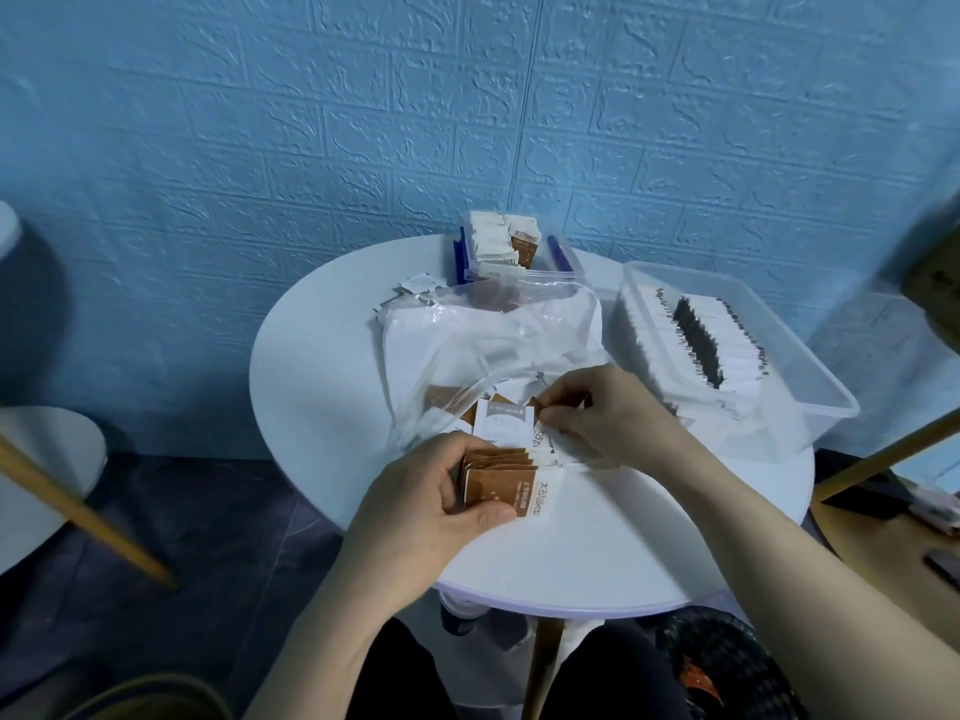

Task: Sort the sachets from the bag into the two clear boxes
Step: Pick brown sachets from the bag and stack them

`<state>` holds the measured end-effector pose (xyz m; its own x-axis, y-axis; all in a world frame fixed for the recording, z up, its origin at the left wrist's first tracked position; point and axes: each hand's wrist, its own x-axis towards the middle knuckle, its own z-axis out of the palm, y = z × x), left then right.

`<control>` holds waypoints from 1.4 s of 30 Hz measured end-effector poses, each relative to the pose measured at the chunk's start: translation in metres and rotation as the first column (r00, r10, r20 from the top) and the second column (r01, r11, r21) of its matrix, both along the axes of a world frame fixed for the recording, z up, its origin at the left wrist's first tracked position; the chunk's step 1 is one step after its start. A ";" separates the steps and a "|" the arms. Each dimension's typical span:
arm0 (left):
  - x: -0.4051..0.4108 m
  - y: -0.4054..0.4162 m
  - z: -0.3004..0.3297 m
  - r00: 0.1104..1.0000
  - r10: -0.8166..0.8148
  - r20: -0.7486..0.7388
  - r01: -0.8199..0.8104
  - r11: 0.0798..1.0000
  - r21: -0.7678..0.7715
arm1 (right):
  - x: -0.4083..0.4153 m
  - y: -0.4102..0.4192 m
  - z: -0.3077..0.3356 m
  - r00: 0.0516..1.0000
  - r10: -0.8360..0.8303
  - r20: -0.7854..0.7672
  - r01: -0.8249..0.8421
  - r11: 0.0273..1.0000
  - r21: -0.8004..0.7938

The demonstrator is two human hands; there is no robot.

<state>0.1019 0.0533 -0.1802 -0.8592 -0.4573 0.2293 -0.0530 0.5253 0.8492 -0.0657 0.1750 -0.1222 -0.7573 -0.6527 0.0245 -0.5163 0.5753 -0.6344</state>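
My left hand (pixel 441 493) grips a stack of brown-and-white sachets (pixel 511 480) over the near part of the round white table (pixel 623 553). Just beyond it, my right hand (pixel 608 418) pinches a brown sachet (pixel 540 407) at the mouth of the clear plastic bag (pixel 493 335), which lies crumpled mid-table with more sachets inside. A small clear box (pixel 558 257) at the back holds upright brown-and-white sachets. A larger clear box (pixel 779 350) on the right holds a row of white sachets with black edges.
A few loose white sachets (pixel 415 285) lie on the table behind the bag. A blue brick-pattern wall stands behind the table. Wooden legs of other furniture show at the left (pixel 78 511) and right (pixel 883 454). My knees are under the table's near edge.
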 end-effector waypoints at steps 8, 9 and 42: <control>0.000 0.000 -0.001 1.000 -0.010 -0.005 0.010 1.000 -0.014 | -0.002 -0.001 0.003 0.987 -0.136 -0.088 0.115 0.971 -0.210; 0.000 0.000 -0.001 1.000 -0.009 -0.011 0.009 1.000 -0.012 | -0.001 0.001 0.005 0.983 -0.157 -0.095 0.128 0.959 -0.254; -0.001 -0.003 0.001 1.000 0.022 0.020 -0.023 1.000 0.014 | 0.031 0.047 -0.008 0.981 0.191 -0.033 -0.192 0.946 -0.259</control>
<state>0.1013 0.0505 -0.1796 -0.8530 -0.4796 0.2057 -0.0816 0.5120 0.8551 -0.0343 0.2217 -0.1302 -0.6178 -0.7557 0.2175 -0.6056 0.2807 -0.7446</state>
